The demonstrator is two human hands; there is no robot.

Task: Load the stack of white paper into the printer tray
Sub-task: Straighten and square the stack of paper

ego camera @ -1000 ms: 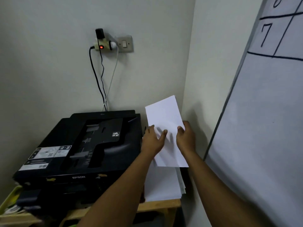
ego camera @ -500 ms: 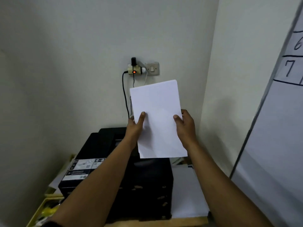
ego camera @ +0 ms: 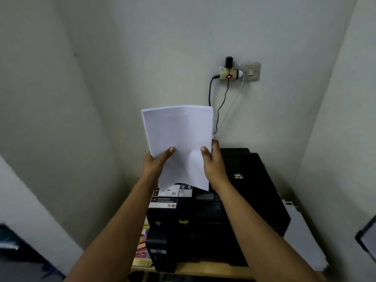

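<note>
Now paper stack (ego camera: 179, 139) upright, long axis vertical, above printer (ego camera: 223, 210).

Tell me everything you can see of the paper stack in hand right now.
The paper stack is plain white, several sheets thick at its top edge, blank on the near face. It is held roughly upright in the air above the black printer, touching nothing else. The left hand and right hand grip its lower side edges, thumbs on the front. It bows slightly near the right thumb.
</note>
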